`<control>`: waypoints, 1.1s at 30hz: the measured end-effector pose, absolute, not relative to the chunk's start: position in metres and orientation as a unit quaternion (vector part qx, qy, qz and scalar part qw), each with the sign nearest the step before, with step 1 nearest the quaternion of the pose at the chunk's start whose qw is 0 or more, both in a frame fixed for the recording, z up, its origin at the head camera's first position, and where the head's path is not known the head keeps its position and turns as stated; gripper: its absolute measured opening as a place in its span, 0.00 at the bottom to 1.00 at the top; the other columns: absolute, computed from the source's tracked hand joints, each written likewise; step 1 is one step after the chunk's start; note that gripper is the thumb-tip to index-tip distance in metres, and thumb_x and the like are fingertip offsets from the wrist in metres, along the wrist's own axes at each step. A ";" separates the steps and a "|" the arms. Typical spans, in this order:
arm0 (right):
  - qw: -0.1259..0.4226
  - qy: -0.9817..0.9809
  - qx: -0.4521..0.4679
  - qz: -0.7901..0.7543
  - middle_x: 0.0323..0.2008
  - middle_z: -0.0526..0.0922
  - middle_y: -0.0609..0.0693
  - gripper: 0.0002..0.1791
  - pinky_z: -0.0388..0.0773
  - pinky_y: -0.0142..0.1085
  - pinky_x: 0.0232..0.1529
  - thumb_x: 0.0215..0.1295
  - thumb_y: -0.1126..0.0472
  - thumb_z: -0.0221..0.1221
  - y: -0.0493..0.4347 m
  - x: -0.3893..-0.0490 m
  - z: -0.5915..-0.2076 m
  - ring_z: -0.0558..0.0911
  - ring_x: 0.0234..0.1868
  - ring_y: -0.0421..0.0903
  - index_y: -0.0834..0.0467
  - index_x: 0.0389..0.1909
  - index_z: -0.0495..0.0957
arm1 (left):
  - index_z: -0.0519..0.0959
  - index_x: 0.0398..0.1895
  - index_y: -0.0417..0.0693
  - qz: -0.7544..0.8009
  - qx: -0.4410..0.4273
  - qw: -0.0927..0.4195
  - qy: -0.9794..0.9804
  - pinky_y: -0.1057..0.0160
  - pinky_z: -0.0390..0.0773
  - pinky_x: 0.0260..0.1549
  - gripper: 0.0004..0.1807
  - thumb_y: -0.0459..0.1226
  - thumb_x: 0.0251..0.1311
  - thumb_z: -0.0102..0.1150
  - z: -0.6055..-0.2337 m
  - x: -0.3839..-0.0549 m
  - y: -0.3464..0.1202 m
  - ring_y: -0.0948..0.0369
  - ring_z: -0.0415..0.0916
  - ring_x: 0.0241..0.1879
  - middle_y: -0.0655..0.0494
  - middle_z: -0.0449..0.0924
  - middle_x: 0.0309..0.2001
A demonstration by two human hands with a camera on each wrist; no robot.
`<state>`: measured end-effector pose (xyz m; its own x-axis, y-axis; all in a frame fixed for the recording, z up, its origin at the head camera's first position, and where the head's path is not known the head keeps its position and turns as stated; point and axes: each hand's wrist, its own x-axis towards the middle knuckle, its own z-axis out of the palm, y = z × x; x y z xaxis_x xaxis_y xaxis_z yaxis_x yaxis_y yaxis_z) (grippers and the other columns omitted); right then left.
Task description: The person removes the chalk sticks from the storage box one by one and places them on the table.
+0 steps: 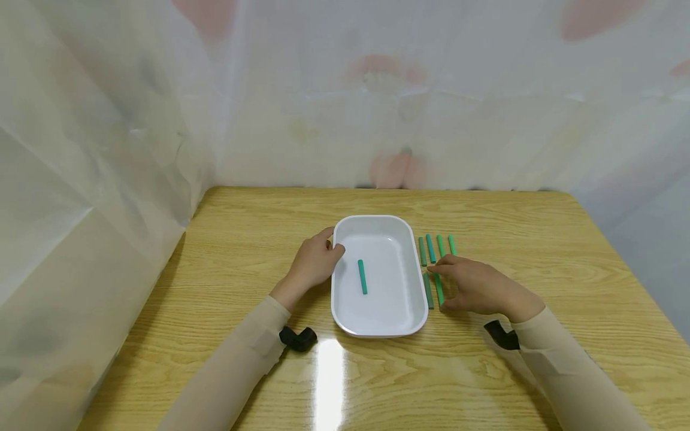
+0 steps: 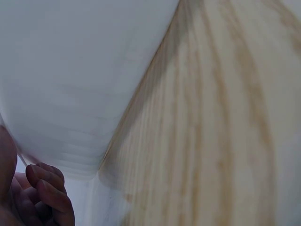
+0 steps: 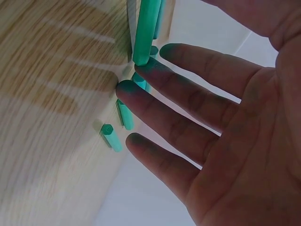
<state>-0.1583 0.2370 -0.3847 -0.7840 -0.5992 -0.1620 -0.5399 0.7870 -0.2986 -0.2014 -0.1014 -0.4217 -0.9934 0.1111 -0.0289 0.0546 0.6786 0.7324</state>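
Observation:
A white rectangular tray [image 1: 380, 326] stands on the wooden table, with one teal-green chalk stick [image 1: 362, 276] lying inside. My left hand [image 1: 315, 260] grips its left rim, the thumb over the edge and the other fingers outside. In the left wrist view those fingers [image 2: 51, 193] curl beside the tray wall. Just right of the tray, my right hand [image 1: 480, 284] reaches over a bright green chalk stick [image 1: 439, 290], fingers extended near its far end and thumb near its near end. The right wrist view shows green-stained fingertips [image 3: 127, 87] and that stick [image 3: 146, 33] at the middle ones.
Beside the tray lie more chalk sticks: a dark green one [image 1: 429, 291] in the near row, and dark green [image 1: 422, 251], teal [image 1: 430, 248] and bright green ones [image 1: 451, 244] behind. A pale patterned sheet [image 1: 302, 120] hangs along the table's back and left.

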 end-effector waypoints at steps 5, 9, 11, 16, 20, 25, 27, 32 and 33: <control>0.121 0.938 -0.304 -0.117 0.59 0.79 0.58 0.41 0.83 0.48 0.50 0.52 0.55 0.78 0.237 -0.158 -0.386 0.84 0.50 0.50 0.64 0.66 0.76 | 0.73 0.71 0.51 0.401 0.046 0.034 0.914 0.64 0.65 0.17 0.26 0.44 0.71 0.49 -0.422 -0.201 -0.101 0.61 0.63 0.17 0.56 0.67 0.19; 0.119 0.938 -0.306 -0.115 0.59 0.80 0.58 0.40 0.83 0.49 0.51 0.51 0.55 0.78 0.237 -0.158 -0.386 0.84 0.51 0.51 0.65 0.66 0.77 | 0.73 0.71 0.52 0.399 0.045 0.037 0.915 0.65 0.64 0.17 0.27 0.44 0.71 0.48 -0.422 -0.201 -0.101 0.61 0.63 0.17 0.56 0.67 0.19; 0.119 0.938 -0.306 -0.114 0.59 0.80 0.58 0.40 0.83 0.49 0.51 0.51 0.55 0.78 0.237 -0.158 -0.386 0.84 0.51 0.51 0.65 0.66 0.77 | 0.72 0.71 0.51 0.399 0.045 0.038 0.915 0.65 0.64 0.17 0.27 0.45 0.71 0.48 -0.422 -0.201 -0.101 0.61 0.63 0.17 0.56 0.67 0.20; 0.121 0.938 -0.305 -0.111 0.60 0.79 0.59 0.41 0.83 0.50 0.51 0.51 0.55 0.78 0.236 -0.157 -0.386 0.84 0.52 0.53 0.64 0.66 0.76 | 0.72 0.72 0.52 0.400 0.044 0.038 0.915 0.64 0.65 0.17 0.27 0.44 0.71 0.49 -0.421 -0.201 -0.101 0.61 0.63 0.17 0.55 0.67 0.20; 0.122 0.938 -0.305 -0.109 0.61 0.79 0.59 0.41 0.83 0.50 0.50 0.52 0.55 0.78 0.236 -0.158 -0.387 0.84 0.52 0.53 0.65 0.67 0.76 | 0.72 0.72 0.52 0.399 0.045 0.037 0.915 0.64 0.65 0.17 0.27 0.44 0.72 0.50 -0.420 -0.200 -0.101 0.61 0.64 0.17 0.55 0.68 0.20; 0.124 0.937 -0.308 -0.106 0.61 0.79 0.60 0.41 0.83 0.50 0.51 0.53 0.55 0.78 0.236 -0.158 -0.386 0.84 0.53 0.54 0.65 0.67 0.75 | 0.72 0.72 0.51 0.400 0.045 0.037 0.915 0.64 0.65 0.17 0.28 0.44 0.71 0.49 -0.419 -0.200 -0.100 0.61 0.63 0.17 0.55 0.68 0.20; 0.125 0.937 -0.308 -0.105 0.62 0.79 0.61 0.42 0.83 0.50 0.51 0.53 0.55 0.78 0.236 -0.158 -0.387 0.84 0.53 0.55 0.65 0.67 0.75 | 0.72 0.72 0.52 0.399 0.045 0.038 0.915 0.64 0.65 0.18 0.28 0.45 0.70 0.49 -0.419 -0.200 -0.101 0.61 0.63 0.17 0.56 0.67 0.20; 0.124 0.937 -0.308 -0.107 0.62 0.79 0.61 0.42 0.83 0.51 0.50 0.53 0.55 0.78 0.236 -0.158 -0.387 0.84 0.53 0.55 0.64 0.67 0.75 | 0.71 0.73 0.52 0.398 0.043 0.038 0.915 0.65 0.65 0.17 0.28 0.45 0.71 0.49 -0.420 -0.200 -0.101 0.61 0.63 0.17 0.56 0.67 0.20; 0.123 0.937 -0.308 -0.108 0.61 0.79 0.61 0.42 0.83 0.50 0.50 0.52 0.55 0.78 0.236 -0.158 -0.387 0.84 0.53 0.55 0.64 0.67 0.75 | 0.71 0.73 0.52 0.398 0.042 0.039 0.916 0.65 0.65 0.17 0.28 0.45 0.71 0.49 -0.420 -0.201 -0.101 0.61 0.63 0.17 0.56 0.67 0.20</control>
<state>-0.1577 0.2364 -0.3867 -0.7803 -0.6034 -0.1643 -0.5505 0.7874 -0.2775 -0.2005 -0.1008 -0.4204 -0.9935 0.1076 -0.0371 0.0463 0.6794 0.7323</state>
